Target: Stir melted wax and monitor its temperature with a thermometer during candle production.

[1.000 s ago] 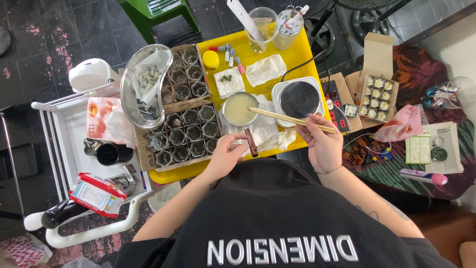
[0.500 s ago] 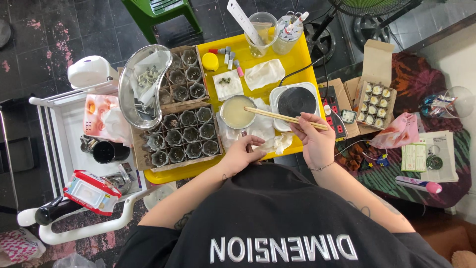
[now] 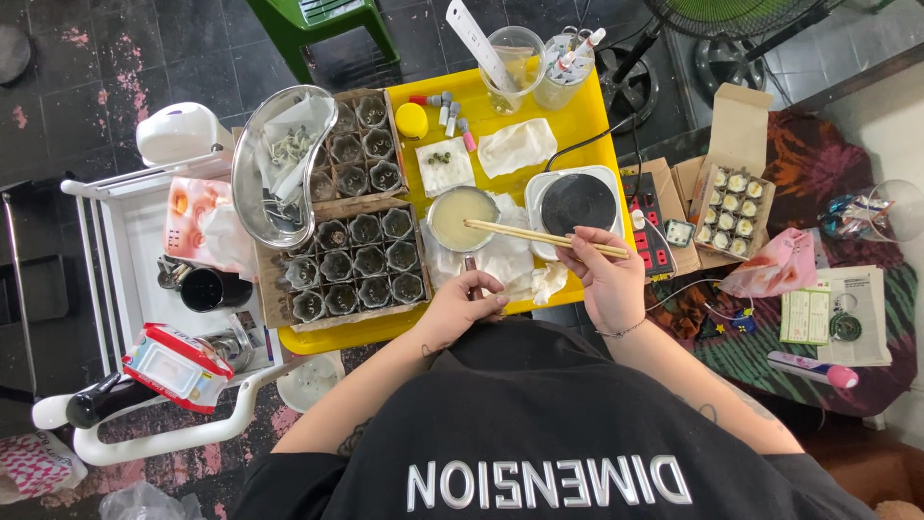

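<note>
We see both bare forearms reaching forward from black short sleeves. Left hand: fingers curled inward, knuckles up, closed in a loose grip, wrist bent slightly toward the right. Right hand: raised a little further forward, fingers pinched together near the thumb, thin bracelet at the wrist. Hands near, not touching.

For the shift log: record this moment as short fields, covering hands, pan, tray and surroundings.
left hand: grips the brown pan handle
right hand: holds chopsticks, tips over the pan
small pan: pale creamy liquid, on white cloths
yellow tray: bears the pan and a hot plate
left of pan: cardboard crate of small dark pots
right of tray: open box of small jars
</note>
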